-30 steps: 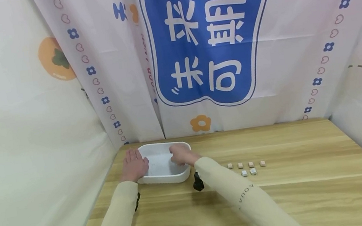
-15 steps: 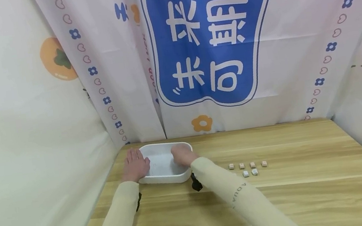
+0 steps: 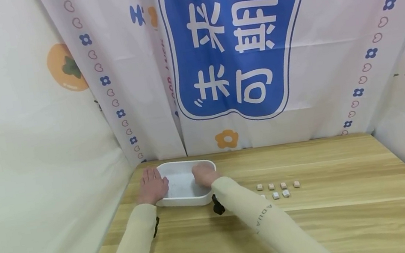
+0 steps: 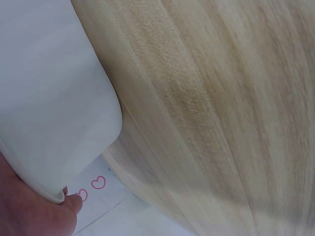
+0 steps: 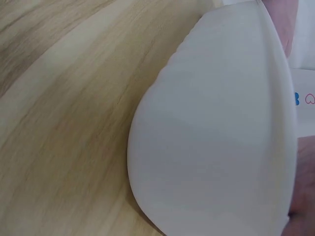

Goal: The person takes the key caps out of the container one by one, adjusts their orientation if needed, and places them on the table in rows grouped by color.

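A white oblong plastic tub (image 3: 186, 200) stands at the table's back left. My left hand (image 3: 153, 188) rests against its left end, fingers straight and pointing away. In the left wrist view, part of that hand (image 4: 42, 211) touches the rim of the tub (image 4: 59, 108). My right hand (image 3: 204, 175) is inside the tub's right end with its fingers bent. Whether it holds anything is hidden. From the right wrist, the tub's outer wall (image 5: 211, 128) covers most of the right hand (image 5: 305, 182).
Right of the tub lie small keycap-like blocks: a row of pale orange ones (image 3: 283, 185) and some white ones (image 3: 276, 195) in front. The right sleeve (image 3: 263, 217) partly covers one white block. A printed cloth (image 3: 204, 139) hangs behind the wooden table (image 3: 333, 168).
My right hand has turned and its fingers have dropped out of sight inside the tub, while its forearm shifted slightly left. The left hand and the tub stay put.
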The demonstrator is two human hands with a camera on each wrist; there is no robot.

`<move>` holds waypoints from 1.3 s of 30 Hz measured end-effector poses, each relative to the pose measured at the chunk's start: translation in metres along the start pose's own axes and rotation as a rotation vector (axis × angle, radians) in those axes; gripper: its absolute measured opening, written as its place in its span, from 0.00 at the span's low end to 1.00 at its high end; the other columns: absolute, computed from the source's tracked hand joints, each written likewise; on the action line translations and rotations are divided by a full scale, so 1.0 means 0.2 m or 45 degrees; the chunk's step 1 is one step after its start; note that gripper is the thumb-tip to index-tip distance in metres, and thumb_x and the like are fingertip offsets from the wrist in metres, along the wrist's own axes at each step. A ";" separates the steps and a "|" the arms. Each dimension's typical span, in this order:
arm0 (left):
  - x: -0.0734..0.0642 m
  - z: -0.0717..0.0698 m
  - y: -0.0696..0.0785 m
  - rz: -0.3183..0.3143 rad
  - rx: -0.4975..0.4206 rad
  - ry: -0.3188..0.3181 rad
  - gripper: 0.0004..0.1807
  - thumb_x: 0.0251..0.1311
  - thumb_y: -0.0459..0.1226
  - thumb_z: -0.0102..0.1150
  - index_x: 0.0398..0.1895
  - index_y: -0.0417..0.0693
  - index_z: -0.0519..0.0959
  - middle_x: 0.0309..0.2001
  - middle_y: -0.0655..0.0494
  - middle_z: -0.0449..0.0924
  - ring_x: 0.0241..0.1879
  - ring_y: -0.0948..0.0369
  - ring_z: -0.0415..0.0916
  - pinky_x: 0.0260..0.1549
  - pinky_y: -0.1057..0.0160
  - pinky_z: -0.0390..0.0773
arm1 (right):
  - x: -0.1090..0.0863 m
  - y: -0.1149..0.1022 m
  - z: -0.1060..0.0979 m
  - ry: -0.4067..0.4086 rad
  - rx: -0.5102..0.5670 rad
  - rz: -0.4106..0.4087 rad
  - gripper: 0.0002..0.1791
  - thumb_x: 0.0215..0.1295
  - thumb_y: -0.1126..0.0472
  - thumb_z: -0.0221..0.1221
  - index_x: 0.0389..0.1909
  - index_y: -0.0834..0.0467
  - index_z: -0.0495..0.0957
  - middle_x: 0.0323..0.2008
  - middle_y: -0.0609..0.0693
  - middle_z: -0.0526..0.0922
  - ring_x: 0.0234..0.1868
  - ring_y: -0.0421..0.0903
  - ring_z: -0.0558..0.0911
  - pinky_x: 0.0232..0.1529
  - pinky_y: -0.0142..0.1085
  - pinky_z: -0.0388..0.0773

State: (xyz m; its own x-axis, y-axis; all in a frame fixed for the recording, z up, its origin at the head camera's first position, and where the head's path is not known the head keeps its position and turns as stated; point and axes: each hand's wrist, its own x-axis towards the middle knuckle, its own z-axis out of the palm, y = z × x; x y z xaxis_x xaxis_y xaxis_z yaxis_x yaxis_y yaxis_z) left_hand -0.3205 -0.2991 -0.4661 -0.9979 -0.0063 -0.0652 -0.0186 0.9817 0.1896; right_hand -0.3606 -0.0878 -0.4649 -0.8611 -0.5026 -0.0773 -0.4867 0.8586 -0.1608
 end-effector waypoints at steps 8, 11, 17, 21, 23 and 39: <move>-0.01 0.00 0.01 -0.006 -0.017 0.018 0.38 0.74 0.47 0.24 0.74 0.25 0.37 0.75 0.26 0.27 0.76 0.35 0.27 0.75 0.37 0.34 | 0.01 0.00 0.00 -0.006 0.014 0.036 0.06 0.66 0.66 0.53 0.31 0.56 0.77 0.27 0.48 0.77 0.28 0.43 0.73 0.28 0.32 0.73; -0.01 0.00 0.01 -0.004 -0.017 0.020 0.38 0.74 0.46 0.25 0.74 0.25 0.38 0.75 0.25 0.28 0.76 0.34 0.28 0.75 0.37 0.35 | 0.00 -0.01 -0.02 -0.023 0.078 0.054 0.05 0.65 0.66 0.54 0.31 0.56 0.76 0.27 0.48 0.77 0.27 0.43 0.74 0.27 0.31 0.73; -0.01 0.01 0.01 0.004 -0.015 0.013 0.38 0.74 0.46 0.26 0.74 0.24 0.38 0.75 0.25 0.28 0.76 0.34 0.29 0.75 0.37 0.35 | -0.02 -0.01 -0.04 -0.032 0.173 0.072 0.06 0.63 0.62 0.58 0.27 0.55 0.74 0.22 0.46 0.74 0.24 0.41 0.73 0.25 0.30 0.71; 0.00 0.01 0.01 -0.003 -0.007 0.023 0.38 0.74 0.46 0.26 0.74 0.24 0.39 0.75 0.25 0.29 0.76 0.34 0.29 0.75 0.37 0.36 | -0.03 -0.01 -0.05 -0.028 0.328 0.097 0.09 0.63 0.60 0.60 0.25 0.56 0.73 0.17 0.46 0.73 0.17 0.40 0.73 0.19 0.29 0.70; 0.00 0.00 0.01 -0.006 -0.007 0.021 0.38 0.74 0.46 0.26 0.74 0.24 0.38 0.75 0.25 0.29 0.76 0.34 0.29 0.75 0.37 0.36 | -0.02 -0.01 -0.06 -0.026 0.399 0.106 0.08 0.62 0.60 0.60 0.26 0.57 0.75 0.16 0.47 0.74 0.15 0.40 0.74 0.16 0.29 0.72; 0.00 -0.01 0.02 -0.003 0.029 0.007 0.37 0.74 0.45 0.24 0.74 0.23 0.38 0.75 0.24 0.29 0.76 0.33 0.29 0.75 0.37 0.37 | -0.14 0.03 -0.16 -0.001 0.712 -0.029 0.08 0.65 0.59 0.59 0.39 0.59 0.74 0.33 0.52 0.82 0.28 0.49 0.88 0.24 0.37 0.85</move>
State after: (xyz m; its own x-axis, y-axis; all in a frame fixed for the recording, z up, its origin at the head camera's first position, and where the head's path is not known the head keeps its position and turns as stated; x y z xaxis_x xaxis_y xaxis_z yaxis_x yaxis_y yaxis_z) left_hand -0.3202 -0.2948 -0.4636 -0.9982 -0.0093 -0.0599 -0.0192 0.9858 0.1669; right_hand -0.3439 -0.0643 -0.4325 -0.8510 -0.5207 -0.0688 -0.3528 0.6637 -0.6596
